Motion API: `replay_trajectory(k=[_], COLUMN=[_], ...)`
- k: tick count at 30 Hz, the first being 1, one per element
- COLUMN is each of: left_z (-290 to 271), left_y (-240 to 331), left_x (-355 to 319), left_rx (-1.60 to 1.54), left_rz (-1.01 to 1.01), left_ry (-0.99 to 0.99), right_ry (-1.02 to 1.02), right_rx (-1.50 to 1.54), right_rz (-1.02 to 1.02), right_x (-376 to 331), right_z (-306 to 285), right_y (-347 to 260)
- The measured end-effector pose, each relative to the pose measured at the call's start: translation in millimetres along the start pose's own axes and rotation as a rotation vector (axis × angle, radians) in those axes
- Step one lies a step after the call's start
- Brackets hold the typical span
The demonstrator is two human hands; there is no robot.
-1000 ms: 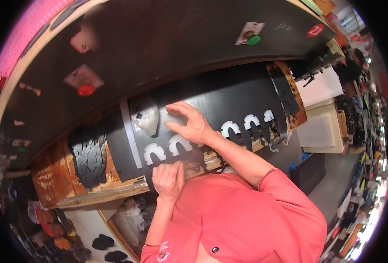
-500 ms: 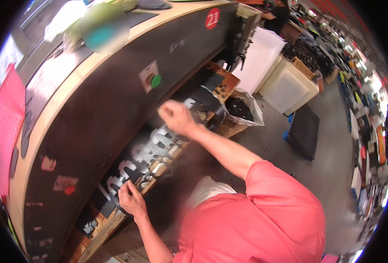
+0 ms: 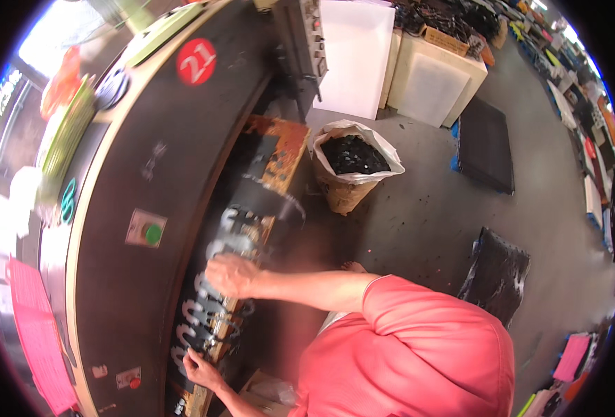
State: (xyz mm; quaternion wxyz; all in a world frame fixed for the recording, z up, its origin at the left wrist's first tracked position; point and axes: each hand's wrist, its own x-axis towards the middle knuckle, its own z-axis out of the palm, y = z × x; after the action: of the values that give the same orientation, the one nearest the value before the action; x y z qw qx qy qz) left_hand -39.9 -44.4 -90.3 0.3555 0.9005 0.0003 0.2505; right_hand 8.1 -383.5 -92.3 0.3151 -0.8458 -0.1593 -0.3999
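Silvery, curved, strap-like shapes [image 3: 195,313] stand in a row along a black strip on the machine's narrow bed. A worn wooden edge [image 3: 267,226] runs beside them. My right hand [image 3: 231,275] is closed over the middle of the row, its fingers curled down; what is in them is hidden. Lower down, my left hand [image 3: 202,370] has thumb and forefinger pinched together at the near end of the row. Whatever lies between those fingertips is too small to make out.
A dark machine beam [image 3: 161,146] with a green button [image 3: 153,235] and a red button [image 3: 135,383] rises at left. Beyond the bed stands a sack of black scraps [image 3: 353,156]. White panels [image 3: 353,59] lean behind it; dark mats [image 3: 485,142] lie on the floor at right.
The view has swung to the right. My right hand has come down onto the row from above its far part. My left hand stays at the near end, fingers pinched.
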Motion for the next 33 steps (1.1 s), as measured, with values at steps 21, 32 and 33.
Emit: replay_trajectory(k=[21,32,33], left_z=[77.1,81.1,83.5], left_y=[77.1,72.2,71.3], left_x=[-24.7,-22.1,-22.6], left_rx=[0.659,0.65,0.664], left_rz=[0.222,0.194,0.186], left_ry=[-0.083,-0.092,-0.063], right_ry=[-0.25,-0.2,-0.187], right_rx=[0.628,0.65,0.649], right_rz=[0.137,0.176,0.182], right_x=[-0.3,1.6,0.9], right_z=[20.8,26.6,27.0], right_y=[27.1,26.3,27.0])
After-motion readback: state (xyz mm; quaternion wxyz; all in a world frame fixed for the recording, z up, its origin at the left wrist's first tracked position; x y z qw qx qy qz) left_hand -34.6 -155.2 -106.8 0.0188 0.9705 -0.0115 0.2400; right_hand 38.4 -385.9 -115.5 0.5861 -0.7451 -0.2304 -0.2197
